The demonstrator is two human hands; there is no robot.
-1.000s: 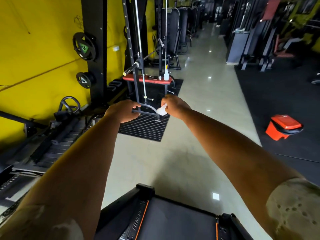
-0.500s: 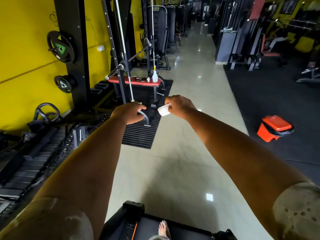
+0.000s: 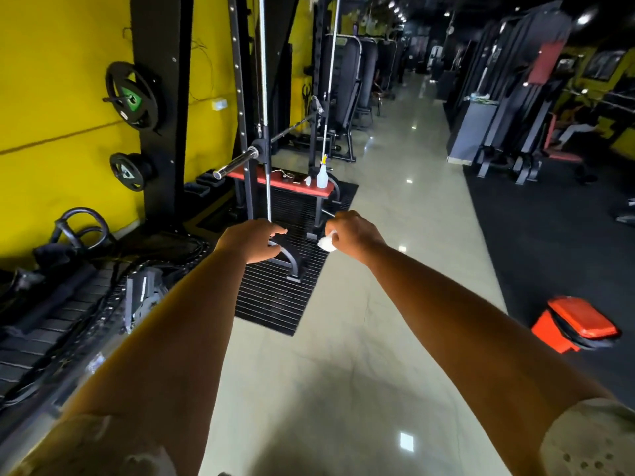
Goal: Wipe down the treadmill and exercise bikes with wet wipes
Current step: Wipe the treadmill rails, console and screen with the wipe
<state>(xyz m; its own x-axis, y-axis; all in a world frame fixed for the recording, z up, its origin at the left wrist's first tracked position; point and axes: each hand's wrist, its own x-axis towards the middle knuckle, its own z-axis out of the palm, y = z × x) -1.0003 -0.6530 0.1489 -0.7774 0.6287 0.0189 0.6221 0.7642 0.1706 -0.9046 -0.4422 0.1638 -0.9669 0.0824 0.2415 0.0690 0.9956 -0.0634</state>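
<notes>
The tiled floor (image 3: 360, 321) stretches ahead; I can pick out no treadmill or bike, so I judge I'm between machines. My left hand (image 3: 249, 242) hangs loose, holding nothing. My right hand (image 3: 354, 235) pinches the wipe (image 3: 326, 243); I'd refold it to a clean face before wiping next.

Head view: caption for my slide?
Arms out over the gym floor: right hand pinches a white wipe, left hand holds nothing; a spray bottle stands on the red bench ahead.
</notes>
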